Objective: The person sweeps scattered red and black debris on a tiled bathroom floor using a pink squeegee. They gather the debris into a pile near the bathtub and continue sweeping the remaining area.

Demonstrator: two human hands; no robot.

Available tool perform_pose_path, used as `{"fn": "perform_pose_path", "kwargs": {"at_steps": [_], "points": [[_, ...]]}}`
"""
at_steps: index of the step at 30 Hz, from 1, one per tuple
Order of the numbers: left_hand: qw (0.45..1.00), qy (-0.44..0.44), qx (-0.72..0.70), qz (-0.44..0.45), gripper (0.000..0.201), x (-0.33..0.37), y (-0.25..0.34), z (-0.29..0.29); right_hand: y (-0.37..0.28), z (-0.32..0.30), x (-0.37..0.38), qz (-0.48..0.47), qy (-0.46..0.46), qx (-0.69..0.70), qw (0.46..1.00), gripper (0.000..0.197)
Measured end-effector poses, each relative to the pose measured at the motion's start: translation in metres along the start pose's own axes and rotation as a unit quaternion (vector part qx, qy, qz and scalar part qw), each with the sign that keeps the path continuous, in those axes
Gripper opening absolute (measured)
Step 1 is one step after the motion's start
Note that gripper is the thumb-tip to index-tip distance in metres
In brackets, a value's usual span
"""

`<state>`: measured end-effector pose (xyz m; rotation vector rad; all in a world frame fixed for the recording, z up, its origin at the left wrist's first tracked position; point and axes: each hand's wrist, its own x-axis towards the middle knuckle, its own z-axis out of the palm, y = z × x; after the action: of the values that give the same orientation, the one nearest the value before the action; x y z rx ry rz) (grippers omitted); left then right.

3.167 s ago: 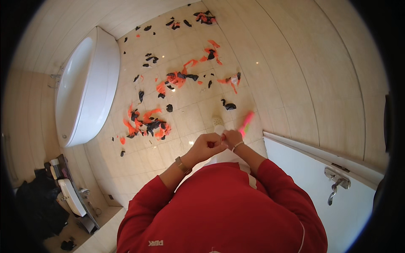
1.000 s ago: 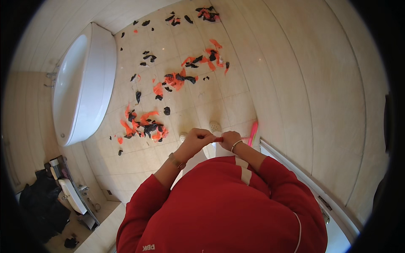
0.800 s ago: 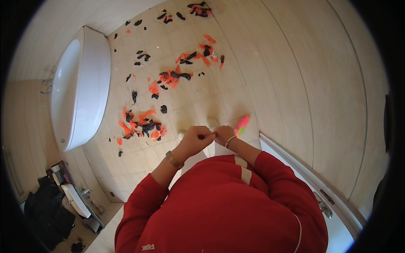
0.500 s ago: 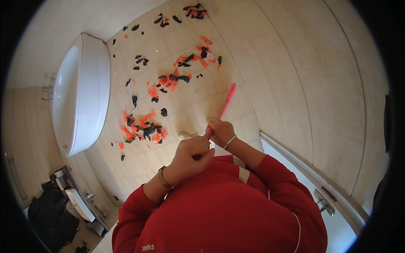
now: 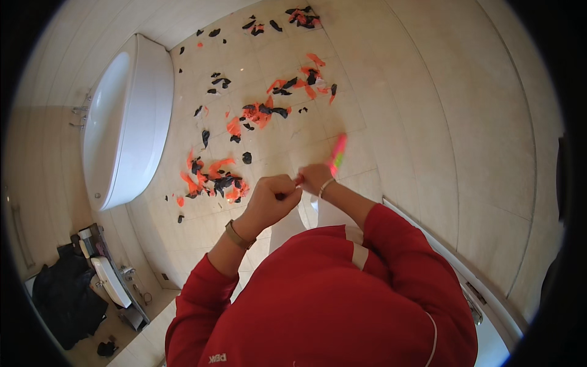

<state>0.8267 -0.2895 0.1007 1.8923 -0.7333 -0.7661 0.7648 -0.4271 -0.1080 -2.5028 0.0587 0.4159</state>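
In front of my body, my left hand (image 5: 274, 197) and my right hand (image 5: 315, 178) are closed, one beside the other. Between them shows a short piece of a red handle (image 5: 299, 180). Past the right hand a pink and green broom head (image 5: 338, 153), blurred by motion, reaches down toward the tiled floor. The rest of the broom is hidden by my hands. To the left of the broom lie crumpled orange and black scraps (image 5: 223, 182) in a loose heap. Farther off is another cluster of scraps (image 5: 262, 113).
A white bathtub (image 5: 150, 110) stands along the left wall. More scraps (image 5: 302, 17) lie at the far wall. At lower left are a white washbasin (image 5: 111, 282) and a black cloth (image 5: 67, 293). A white door (image 5: 452, 260) is close on my right.
The broom head has swung and now shows a green patch; both hands have shifted slightly. My view has turned, so tub and scraps appear farther right. The scraps lie much as before.
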Motion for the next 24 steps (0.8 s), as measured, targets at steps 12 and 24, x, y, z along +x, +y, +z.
{"fn": "perform_pose_path", "kwargs": {"at_steps": [12,24], "points": [[0.993,0.062,-0.082,0.052,0.029,-0.041,0.009,0.001,-0.038,-0.039,-0.012,0.007,0.014,-0.009,1.000,0.017],[0.979,0.185,-0.082,0.004,0.021,0.007,-0.043,-0.010,-0.020,-0.028,0.079,0.005,0.038,-0.060,0.997,0.017]]}}
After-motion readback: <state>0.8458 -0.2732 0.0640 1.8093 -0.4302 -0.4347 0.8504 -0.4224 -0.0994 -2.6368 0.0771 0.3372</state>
